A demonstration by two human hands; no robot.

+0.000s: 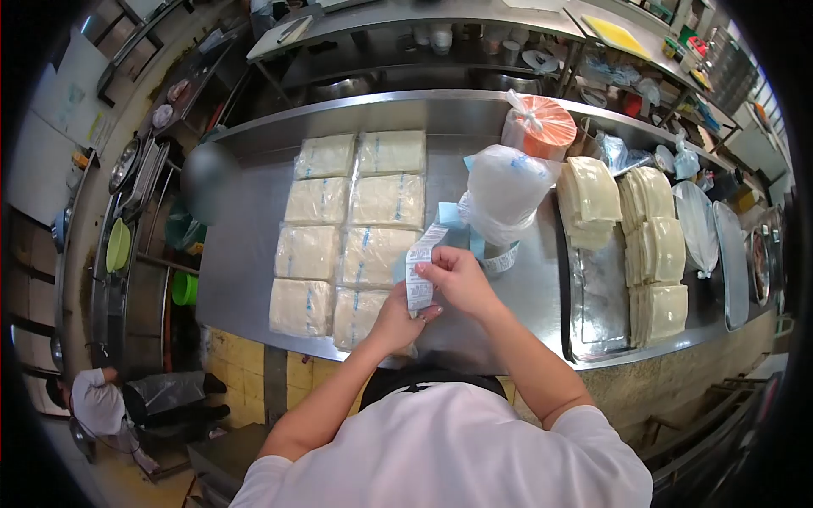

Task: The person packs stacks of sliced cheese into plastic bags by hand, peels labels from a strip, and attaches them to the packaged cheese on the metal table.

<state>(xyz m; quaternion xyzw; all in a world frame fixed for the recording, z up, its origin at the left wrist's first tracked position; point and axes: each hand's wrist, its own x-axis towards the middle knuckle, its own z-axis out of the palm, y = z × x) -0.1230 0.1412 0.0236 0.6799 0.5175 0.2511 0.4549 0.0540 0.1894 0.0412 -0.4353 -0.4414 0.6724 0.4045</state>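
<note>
A strip of white printed labels [420, 292] is between my two hands, over the front middle of the steel table. My right hand [457, 278] is closed, pinching the strip's right edge between thumb and fingers. Around the strip's lower end my left hand [396, 323] is closed, some of its fingers hidden behind the labels. The strip runs up toward light blue backing paper [451, 214]. Just left of my hands lie two columns of plastic-wrapped packs of flat pale sheets [381, 254], with blue print. Another curl of labels [501, 261] lies to the right.
Behind my hands stand a full white plastic bag [506, 190] and a tied bag of orange stuff [542, 127]. To the right, unwrapped stacks of pale sheets [659, 250] sit on a metal tray [597, 317]. Another person [97, 402] is at the lower left.
</note>
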